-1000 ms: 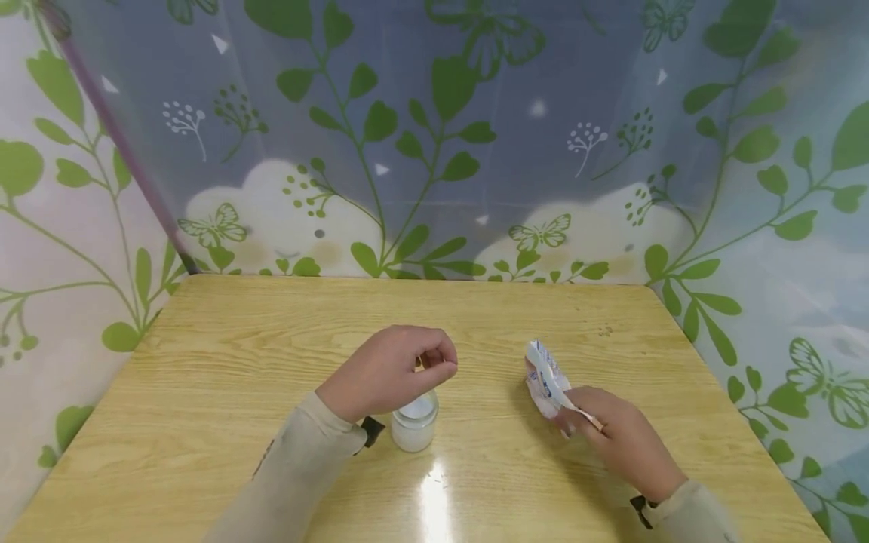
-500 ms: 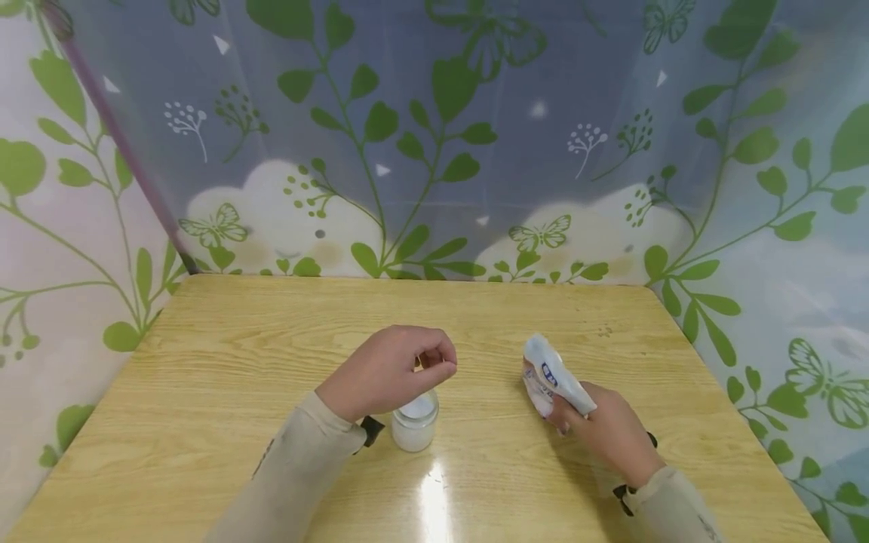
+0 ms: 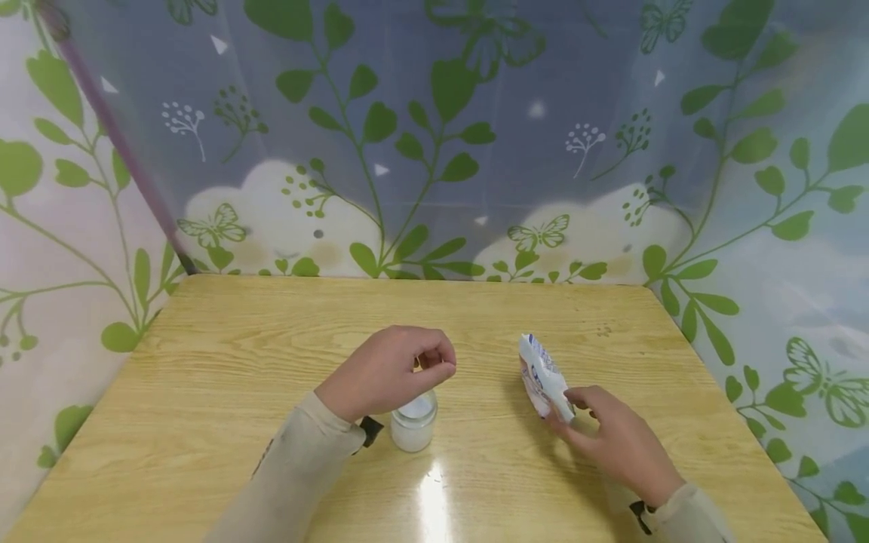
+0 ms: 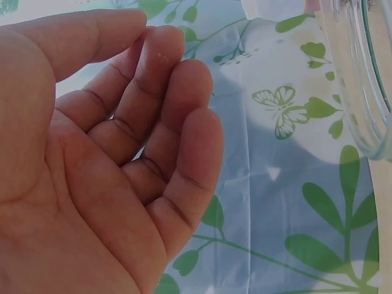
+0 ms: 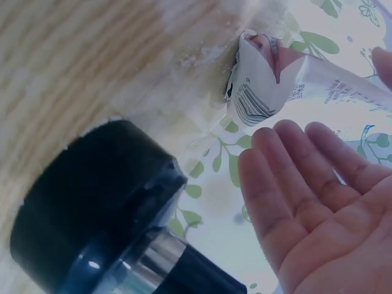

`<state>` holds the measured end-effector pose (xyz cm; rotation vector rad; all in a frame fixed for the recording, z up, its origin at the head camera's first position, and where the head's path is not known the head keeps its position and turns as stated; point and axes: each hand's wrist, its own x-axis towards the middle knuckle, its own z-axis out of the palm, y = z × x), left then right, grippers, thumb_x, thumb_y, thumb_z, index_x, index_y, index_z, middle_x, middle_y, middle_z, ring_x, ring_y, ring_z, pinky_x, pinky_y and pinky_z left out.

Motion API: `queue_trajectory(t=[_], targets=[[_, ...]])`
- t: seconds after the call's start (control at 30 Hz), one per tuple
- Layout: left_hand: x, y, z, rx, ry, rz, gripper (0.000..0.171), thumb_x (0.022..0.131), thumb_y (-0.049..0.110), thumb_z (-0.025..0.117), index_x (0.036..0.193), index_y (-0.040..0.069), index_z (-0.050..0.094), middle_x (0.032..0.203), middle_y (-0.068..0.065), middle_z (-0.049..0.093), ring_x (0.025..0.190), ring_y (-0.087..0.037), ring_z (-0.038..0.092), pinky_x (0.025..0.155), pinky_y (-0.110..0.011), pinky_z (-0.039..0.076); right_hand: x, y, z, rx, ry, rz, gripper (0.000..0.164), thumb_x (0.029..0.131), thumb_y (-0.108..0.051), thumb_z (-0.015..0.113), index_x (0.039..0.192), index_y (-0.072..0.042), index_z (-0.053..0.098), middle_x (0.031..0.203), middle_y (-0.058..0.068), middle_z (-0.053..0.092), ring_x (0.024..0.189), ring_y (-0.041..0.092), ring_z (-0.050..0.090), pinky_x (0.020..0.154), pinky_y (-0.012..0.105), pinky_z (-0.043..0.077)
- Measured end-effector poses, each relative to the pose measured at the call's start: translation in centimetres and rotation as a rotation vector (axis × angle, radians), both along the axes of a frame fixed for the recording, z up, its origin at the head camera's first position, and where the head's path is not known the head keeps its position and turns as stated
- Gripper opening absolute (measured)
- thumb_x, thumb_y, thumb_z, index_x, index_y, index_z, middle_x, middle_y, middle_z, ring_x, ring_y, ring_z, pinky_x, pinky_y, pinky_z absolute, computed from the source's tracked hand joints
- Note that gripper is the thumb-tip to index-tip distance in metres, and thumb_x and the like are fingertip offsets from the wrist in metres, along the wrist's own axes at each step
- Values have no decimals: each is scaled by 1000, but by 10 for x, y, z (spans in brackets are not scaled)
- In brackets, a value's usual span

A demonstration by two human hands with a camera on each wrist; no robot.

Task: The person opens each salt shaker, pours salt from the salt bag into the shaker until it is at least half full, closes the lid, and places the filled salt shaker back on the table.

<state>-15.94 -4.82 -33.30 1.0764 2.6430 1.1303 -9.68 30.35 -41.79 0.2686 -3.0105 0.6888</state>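
My left hand [image 3: 397, 369] hovers above and beside a small glass jar [image 3: 413, 434] with white contents. Its fingers curl loosely with nothing between them; the thumb lies close to the index fingertip. At the right, a soft white and blue printed packet [image 3: 545, 381] stands tilted on the table. The thumb and index finger of my right hand [image 3: 611, 441] are spread at the packet's near end. In the right wrist view that hand's fingers are fairly straight, and a barcode shows on the crumpled end of the packet [image 5: 260, 89].
Both hands work over a wood-grain table [image 3: 271, 317], backed by curtains [image 3: 434, 151] printed with leaves and butterflies. A black round object with a metal band [image 5: 92, 208] fills the lower left of the right wrist view.
My right hand has loosened its grip on the packet, its fingers now spread. The packet has turned and shifted slightly left. My left hand and the jar have stayed put.
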Motion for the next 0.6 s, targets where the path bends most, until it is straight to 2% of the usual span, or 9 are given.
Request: queue_trajectory(t=[0.23,0.4,0.5,0.6], targets=[[-1,2,0,0,4,2,8,103,28,65,99,26,71,87,20,65,82,-1,61,78,-29,53,1,3,1,67,-1,-5,74,90,-55,75,137,-1,59,135,18,62,123,40,60,97,60,50],[-1,1,-1,22,-7,24,9,102,31,66,108,25,70,97,19,66,90,-2,61,83,-31,53,8,19,6,183,-18,-9,70,89,-39,80,138,4,56,134,26,57,119,47,58,94,63,49],[-1,-4,-5,17,-31,41,33,99,41,69,126,23,64,113,15,64,105,-5,59,92,-34,51,13,34,5,246,-111,-18,70,86,-37,82,136,5,57,130,27,58,115,47,59,91,62,50],[-1,-15,-14,5,-87,73,65,91,56,74,144,27,52,129,13,57,120,-9,54,99,-38,48,16,47,1,292,-226,-34,68,86,-41,82,131,5,61,123,25,61,107,44,62,87,59,53]])
